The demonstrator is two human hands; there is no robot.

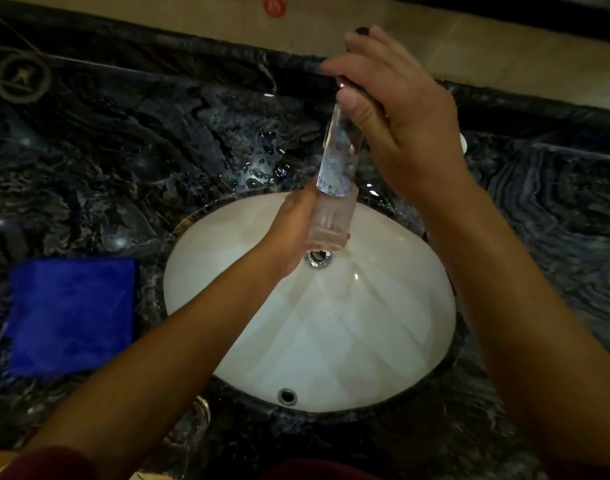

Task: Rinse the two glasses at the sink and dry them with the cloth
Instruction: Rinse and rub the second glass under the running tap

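Left hand (289, 230) wrapped round one glass (331, 220), holding it low over the sink (348, 341), just above the drain (318, 259). Right hand (393, 109) up higher, fingers closed on the top of a tall shiny column, by the look of it the faucet (338, 157), whose lower end meets the mouth of the held glass. Cannot tell whether water is running; too blurred there. Rinsing of the first glass under way, judging from this.

Second glass (192, 424) standing on the tabletop (123, 150) at the near edge, left of the basin and close under the left forearm. Blue cloth (71, 313) lying flat further left, well apart from the sink, untouched.

Risks from here:
- Wet glass slipping out of a one-handed grip and striking the hard basin, more likely with water on the palm.
- Rim knocking against the faucet end, given how close they sit; a chip would follow from lifting carelessly.
- Left elbow drawing back and sweeping the second glass off the near edge.
- Splashes already shining on the stone behind the basin; more spray could make the tabletop slick under whatever gets set down next.
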